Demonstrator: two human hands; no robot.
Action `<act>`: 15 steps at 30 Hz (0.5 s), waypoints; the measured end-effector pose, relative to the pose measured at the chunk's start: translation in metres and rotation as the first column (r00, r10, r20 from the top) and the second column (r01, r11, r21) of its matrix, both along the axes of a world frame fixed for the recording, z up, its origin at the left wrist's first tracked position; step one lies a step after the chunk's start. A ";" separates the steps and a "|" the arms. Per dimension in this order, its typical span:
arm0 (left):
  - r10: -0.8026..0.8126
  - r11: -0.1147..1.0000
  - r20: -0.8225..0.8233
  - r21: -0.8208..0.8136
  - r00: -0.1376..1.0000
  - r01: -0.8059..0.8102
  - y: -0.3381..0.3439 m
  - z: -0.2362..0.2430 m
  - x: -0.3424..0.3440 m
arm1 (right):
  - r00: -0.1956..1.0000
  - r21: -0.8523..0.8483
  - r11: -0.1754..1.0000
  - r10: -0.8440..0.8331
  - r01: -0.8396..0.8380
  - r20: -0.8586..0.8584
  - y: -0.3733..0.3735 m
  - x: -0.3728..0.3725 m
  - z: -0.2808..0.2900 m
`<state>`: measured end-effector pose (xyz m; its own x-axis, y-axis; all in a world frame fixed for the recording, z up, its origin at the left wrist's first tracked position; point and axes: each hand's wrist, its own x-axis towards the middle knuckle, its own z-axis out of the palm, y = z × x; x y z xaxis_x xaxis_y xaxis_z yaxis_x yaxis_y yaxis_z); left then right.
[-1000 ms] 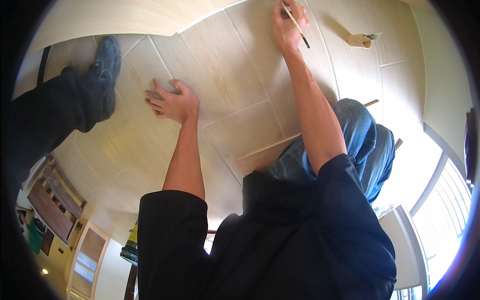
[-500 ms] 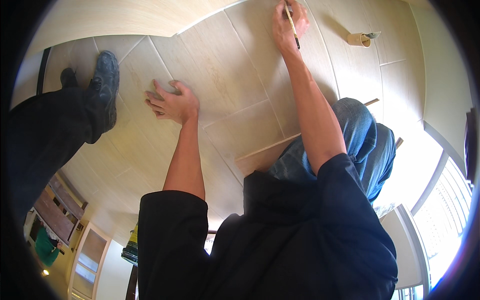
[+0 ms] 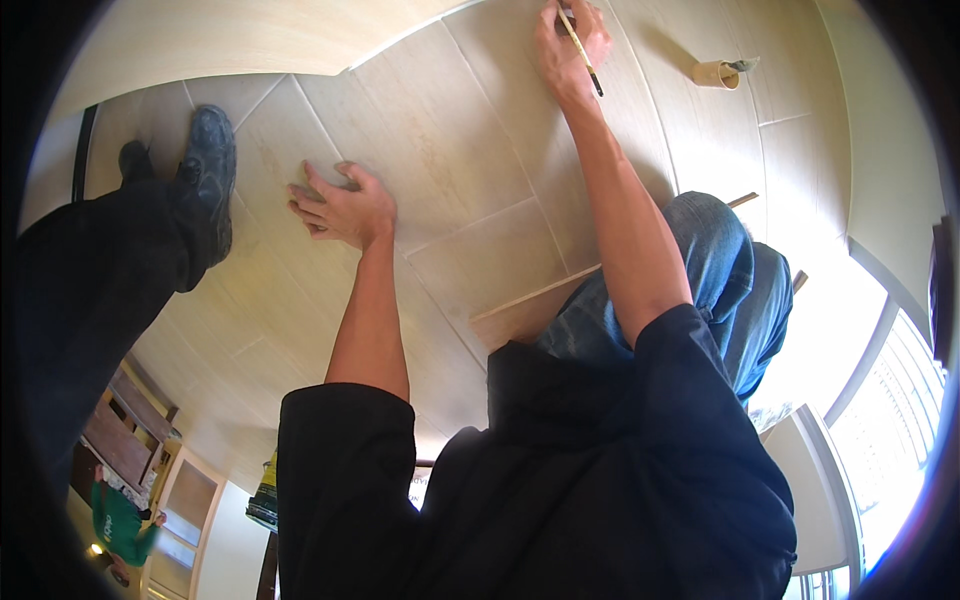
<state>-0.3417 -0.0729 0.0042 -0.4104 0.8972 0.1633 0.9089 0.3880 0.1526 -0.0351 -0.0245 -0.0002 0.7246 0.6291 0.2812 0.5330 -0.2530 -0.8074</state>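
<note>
My right hand [image 3: 572,52], reaching far out at the top, is closed round a thin paintbrush [image 3: 580,48] with a pale handle and a dark end. The fingers and the picture's upper edge hide its other end. Beneath that hand lies the pale wood-look tile floor [image 3: 480,240], close to the far pale panel [image 3: 250,40]. My left hand [image 3: 346,205] rests on the tiles with its fingers spread, holding nothing. Off to the right of the brush hand is a small tan cup [image 3: 714,75] with a grey-tipped tool [image 3: 741,65] sticking out.
At the left, another person's dark boot [image 3: 210,150] and black trouser leg are near my left hand. A low wooden board [image 3: 525,308] is by my bent knees. Behind me are a yellow-and-dark can [image 3: 263,495] and a person in green [image 3: 120,520].
My right hand and the brush have shifted slightly left. The left hand stays almost in place. The person in green shows more fully at the lower left.
</note>
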 end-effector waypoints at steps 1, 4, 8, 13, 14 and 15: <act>-0.003 1.000 0.017 -0.010 1.000 0.003 0.000 0.001 0.000 | 0.999 -0.023 1.000 0.011 -0.012 -0.032 -0.001 0.000 0.000; -0.007 1.000 0.032 -0.016 0.999 0.008 0.000 0.003 0.000 | 1.000 0.010 1.000 -0.003 0.003 -0.031 -0.002 0.000 0.002; -0.008 1.000 0.029 -0.017 1.000 0.008 0.000 0.004 0.001 | 1.000 0.012 1.000 -0.016 0.016 0.022 -0.001 -0.002 0.006; -0.011 1.000 0.024 -0.015 1.000 0.011 0.000 0.003 0.000 | 0.994 -0.060 0.996 0.055 -0.061 -0.097 -0.004 -0.003 0.009; -0.014 1.000 0.022 -0.012 1.000 0.014 0.000 0.003 0.000 | 0.994 -0.027 0.999 0.035 -0.038 -0.106 -0.003 -0.003 0.009; -0.012 1.000 0.023 -0.016 1.000 0.013 0.000 0.003 0.000 | 0.993 0.006 1.000 0.016 -0.015 -0.115 -0.003 -0.004 0.008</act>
